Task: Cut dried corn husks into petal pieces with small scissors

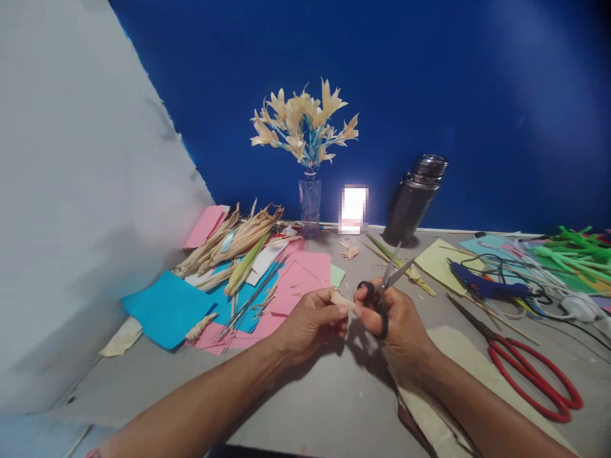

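Between thumb and fingers, my left hand (317,313) pinches a small pale piece of dried husk (344,301). My right hand (398,318) has its fingers through the black handles of a small pair of scissors (391,275), whose blades point up and stand apart, away from the husk. The right fingertips meet the husk's right end. Behind both hands, a clear bottle (310,207) holds a bunch of pale husk flowers (305,121) on blue stems. Small husk scraps (351,252) lie on the table in front of it.
Dried corn husks (233,242), blue paper (167,308) and pink paper (310,273) cover the left side. A dark flask (414,200) stands by the wall. Large red-handled scissors (520,362), a blue glue gun (489,280) with cables and green pipe cleaners (577,254) lie to the right.
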Demonstrator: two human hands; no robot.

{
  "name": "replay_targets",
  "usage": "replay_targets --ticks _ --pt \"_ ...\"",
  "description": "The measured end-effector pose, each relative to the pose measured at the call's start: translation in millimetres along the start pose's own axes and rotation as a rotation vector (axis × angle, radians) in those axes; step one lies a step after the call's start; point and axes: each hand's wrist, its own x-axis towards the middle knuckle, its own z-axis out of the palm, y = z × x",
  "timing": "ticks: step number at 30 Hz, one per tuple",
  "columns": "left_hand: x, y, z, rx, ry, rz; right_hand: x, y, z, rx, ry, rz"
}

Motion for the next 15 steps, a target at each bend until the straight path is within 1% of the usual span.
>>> replay_targets --ticks 2,4,7,9,12,13,15 --pt "-0.5 1.8 -1.6 0.058 0.037 -0.019 -1.0 -0.2 1.3 -0.049 0.006 -0.008" --pt "-1.0 2.8 -2.6 0.1 0.044 -0.009 -2.1 -0.7 2.6 -0.088 -0.013 -0.021" --pt "-1.4 1.2 -0.8 0.077 0.034 0.033 -2.0 0.9 4.1 -0.103 -0.025 -0.03" --pt "-1.0 -1.6 1.1 0.037 0.036 0.052 -0.4 3.2 5.2 -0.085 0.007 -0.037" --pt "0.2 -4.3 1.5 0.048 0.076 0.065 2.3 5.1 6.9 -0.066 0.053 -0.034" --pt "0.7 -4.0 0.8 0.061 0.093 0.079 2.7 4.8 7.2 -0.065 0.042 -0.02" --pt "1.3 -0.6 -1.5 0.098 0.13 0.137 2.9 3.4 7.0 -0.058 -0.036 0.037"
